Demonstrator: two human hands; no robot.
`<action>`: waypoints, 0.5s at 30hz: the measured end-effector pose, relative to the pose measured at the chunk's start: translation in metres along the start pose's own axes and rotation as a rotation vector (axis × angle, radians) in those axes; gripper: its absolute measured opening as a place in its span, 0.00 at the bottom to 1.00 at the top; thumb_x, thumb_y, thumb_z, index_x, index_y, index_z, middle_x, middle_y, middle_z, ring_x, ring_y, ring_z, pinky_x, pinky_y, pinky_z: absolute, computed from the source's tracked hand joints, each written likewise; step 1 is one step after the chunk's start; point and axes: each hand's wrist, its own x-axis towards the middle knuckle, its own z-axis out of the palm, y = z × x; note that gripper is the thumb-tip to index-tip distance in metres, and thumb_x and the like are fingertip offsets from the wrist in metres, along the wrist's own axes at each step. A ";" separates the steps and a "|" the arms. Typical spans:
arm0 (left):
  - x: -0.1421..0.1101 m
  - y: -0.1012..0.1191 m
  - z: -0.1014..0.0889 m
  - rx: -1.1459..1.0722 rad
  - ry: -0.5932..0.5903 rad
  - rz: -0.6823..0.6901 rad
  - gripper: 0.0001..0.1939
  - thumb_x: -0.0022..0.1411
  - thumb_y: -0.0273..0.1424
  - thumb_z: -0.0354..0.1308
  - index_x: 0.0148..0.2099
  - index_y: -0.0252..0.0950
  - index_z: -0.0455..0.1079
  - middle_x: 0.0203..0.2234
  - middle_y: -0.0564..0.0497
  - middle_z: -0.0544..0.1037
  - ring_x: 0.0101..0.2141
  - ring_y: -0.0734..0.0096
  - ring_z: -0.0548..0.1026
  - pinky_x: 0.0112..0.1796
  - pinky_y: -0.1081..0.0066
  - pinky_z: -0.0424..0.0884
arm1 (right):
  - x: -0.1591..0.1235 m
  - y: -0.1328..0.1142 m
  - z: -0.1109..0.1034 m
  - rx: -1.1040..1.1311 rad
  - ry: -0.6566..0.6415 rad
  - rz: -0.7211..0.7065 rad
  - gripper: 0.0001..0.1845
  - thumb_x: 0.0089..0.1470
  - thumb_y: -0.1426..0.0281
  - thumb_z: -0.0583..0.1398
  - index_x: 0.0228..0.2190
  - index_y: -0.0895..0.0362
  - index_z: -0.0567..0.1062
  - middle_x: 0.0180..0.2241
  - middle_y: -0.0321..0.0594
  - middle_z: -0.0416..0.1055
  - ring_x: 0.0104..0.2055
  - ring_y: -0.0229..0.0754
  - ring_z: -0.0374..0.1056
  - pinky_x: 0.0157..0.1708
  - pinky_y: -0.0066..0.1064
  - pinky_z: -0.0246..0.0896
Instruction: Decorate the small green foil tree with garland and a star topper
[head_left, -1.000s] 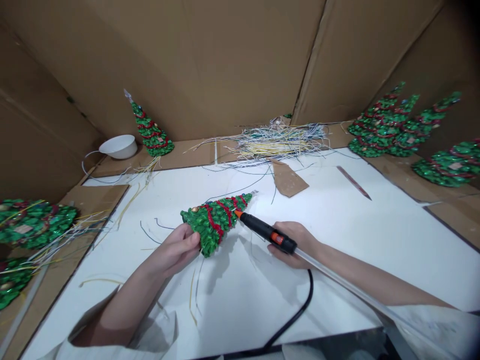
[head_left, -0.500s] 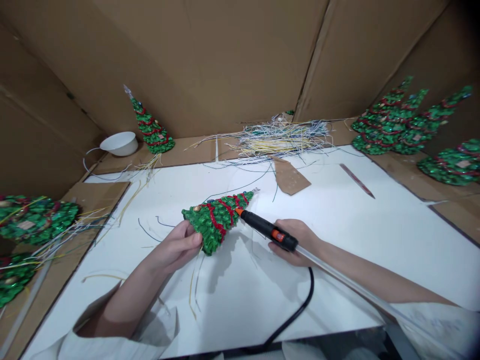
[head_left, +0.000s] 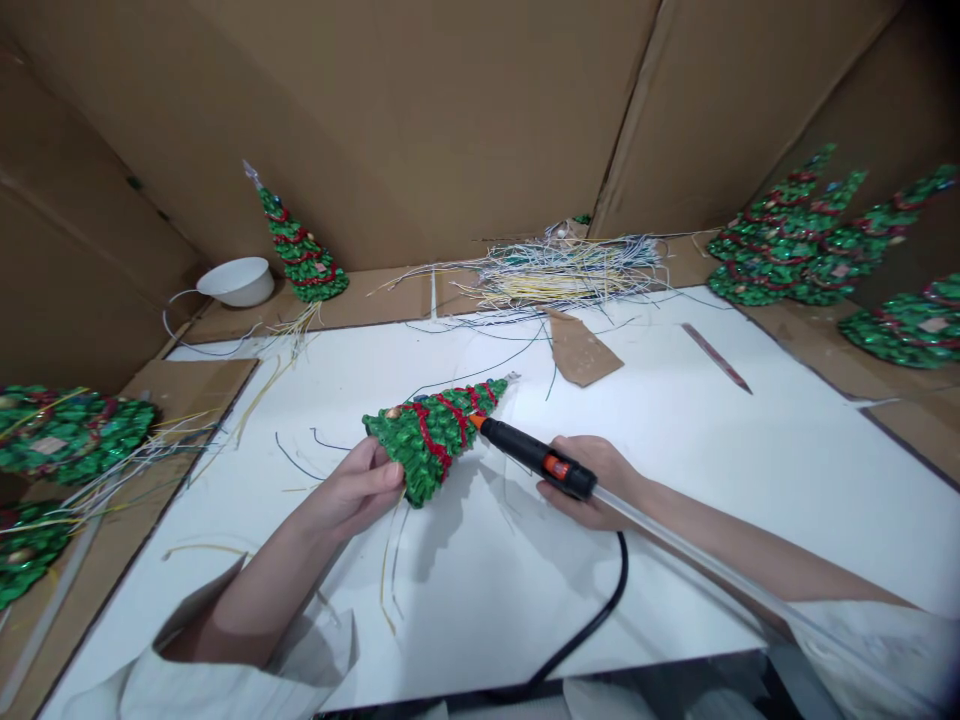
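A small green Christmas tree ornament (head_left: 431, 432) with red garlands lies tilted in my left hand (head_left: 360, 490), its tip pointing right and away from me. The fingers and thumb of that hand are closed on the tree's base, and thin wires hang below it. My right hand (head_left: 592, 480) is wrapped round a black hot glue gun (head_left: 529, 450). The gun's orange nozzle meets the tree's right edge below the tip; whether it touches the surface I cannot tell. A long translucent glue stick (head_left: 675, 530) runs out of the gun's back.
Behind lies a bundle of thin wires (head_left: 570, 270), with a cardboard scrap (head_left: 585, 350) and a narrow strip (head_left: 716, 358) nearer. A white bowl (head_left: 238, 284) and one tree (head_left: 306, 255) stand back left. More trees (head_left: 772, 245) line the right; others (head_left: 75, 435) lie left. A black cord (head_left: 585, 635) crosses the front.
The camera view has shifted very slightly. Both hands, the tree and the glue gun keep practically the same positions.
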 end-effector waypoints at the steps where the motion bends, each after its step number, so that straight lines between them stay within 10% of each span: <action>1: 0.000 0.000 0.001 -0.004 -0.004 0.008 0.26 0.42 0.36 0.73 0.45 0.34 0.76 0.36 0.43 0.81 0.41 0.57 0.77 0.45 0.64 0.70 | 0.000 0.000 0.000 0.001 0.001 0.001 0.10 0.56 0.64 0.52 0.27 0.52 0.56 0.18 0.29 0.57 0.17 0.34 0.53 0.20 0.27 0.48; 15: 0.000 0.001 0.005 -0.037 -0.042 0.039 0.25 0.44 0.35 0.72 0.46 0.35 0.76 0.37 0.45 0.82 0.41 0.59 0.78 0.44 0.67 0.71 | 0.001 -0.001 -0.002 -0.019 -0.035 0.026 0.10 0.55 0.64 0.53 0.26 0.53 0.56 0.18 0.30 0.58 0.17 0.34 0.54 0.20 0.28 0.48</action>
